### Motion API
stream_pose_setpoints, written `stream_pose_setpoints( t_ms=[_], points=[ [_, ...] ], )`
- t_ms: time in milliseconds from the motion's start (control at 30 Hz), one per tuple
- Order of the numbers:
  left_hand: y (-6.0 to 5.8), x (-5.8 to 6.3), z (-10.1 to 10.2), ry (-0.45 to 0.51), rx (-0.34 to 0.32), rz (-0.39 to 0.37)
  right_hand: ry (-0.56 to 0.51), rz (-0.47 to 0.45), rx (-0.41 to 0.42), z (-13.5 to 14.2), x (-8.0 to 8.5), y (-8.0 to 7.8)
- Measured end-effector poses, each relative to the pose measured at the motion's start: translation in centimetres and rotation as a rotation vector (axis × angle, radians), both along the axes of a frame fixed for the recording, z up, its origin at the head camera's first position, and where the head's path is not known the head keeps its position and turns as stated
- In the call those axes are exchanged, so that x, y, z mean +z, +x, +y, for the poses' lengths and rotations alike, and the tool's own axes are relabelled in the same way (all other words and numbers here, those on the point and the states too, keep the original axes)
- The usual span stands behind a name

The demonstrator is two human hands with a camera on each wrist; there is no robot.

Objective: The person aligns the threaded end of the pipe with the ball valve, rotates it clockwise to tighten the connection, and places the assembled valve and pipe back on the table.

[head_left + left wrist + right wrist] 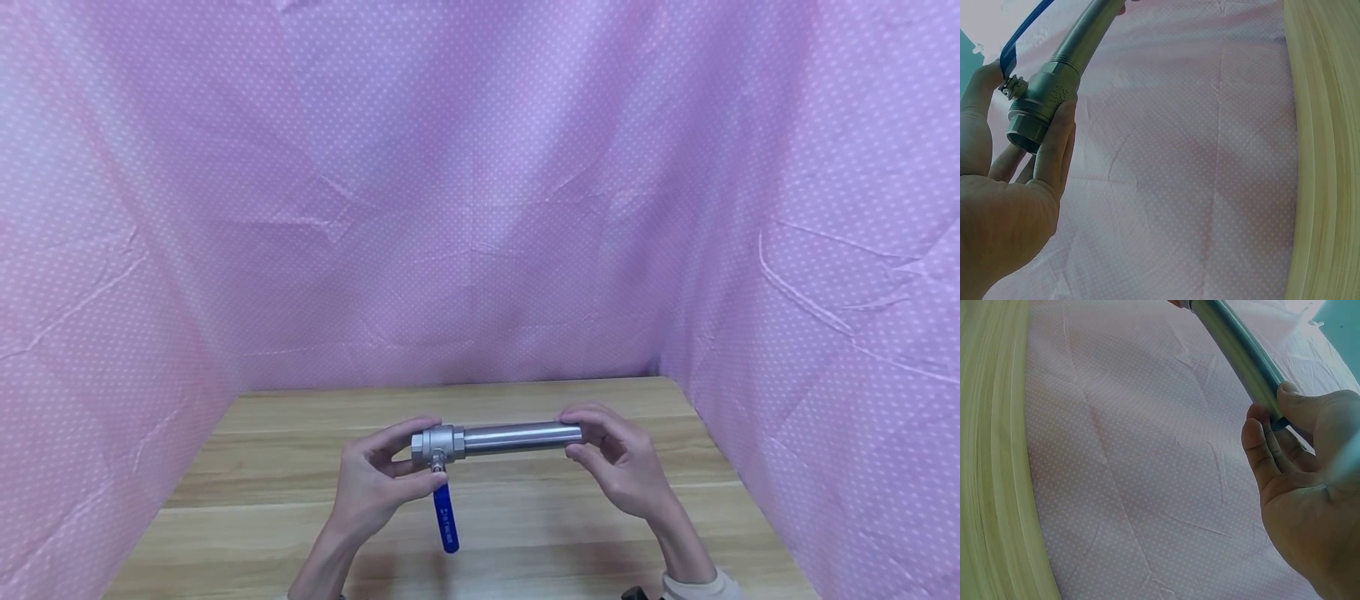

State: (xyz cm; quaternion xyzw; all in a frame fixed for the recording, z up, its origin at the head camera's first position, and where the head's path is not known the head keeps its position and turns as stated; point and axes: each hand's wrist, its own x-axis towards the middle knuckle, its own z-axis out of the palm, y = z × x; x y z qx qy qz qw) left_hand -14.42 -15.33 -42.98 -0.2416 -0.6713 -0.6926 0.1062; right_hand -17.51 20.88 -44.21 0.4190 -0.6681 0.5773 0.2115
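A steel ball valve [441, 443] with a blue lever handle [446, 518] is joined end to end with a smooth steel pipe [517, 437]. My left hand [375, 483] grips the valve, its thumb by the base of the lever and its fingers behind the body. The pipe's free end is pinched between the thumb and fingers of my right hand [622, 467]. Held level above the table, the assembly has its lever pointing toward me. In the left wrist view the open hexagonal end of the valve [1041, 106] faces my palm.
Below the hands lies a light wood-grain table [525, 517]. Pink dotted cloth [465, 208] hangs behind it and along both sides. A small black object [634, 593] shows at the bottom edge, by the right sleeve [701, 587].
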Motion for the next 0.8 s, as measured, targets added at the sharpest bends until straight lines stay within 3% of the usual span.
stream_pose_setpoints(
  t_ms=[467,800],
  points=[
    [0.02,0.07,-0.01,0.008,-0.007,0.004,0.049,-0.039,-0.065,0.12,0.07,0.19],
    [-0.03,-0.04,-0.06,0.015,-0.016,0.006,-0.003,0.019,0.030,-0.12,0.01,0.05]
  ],
)
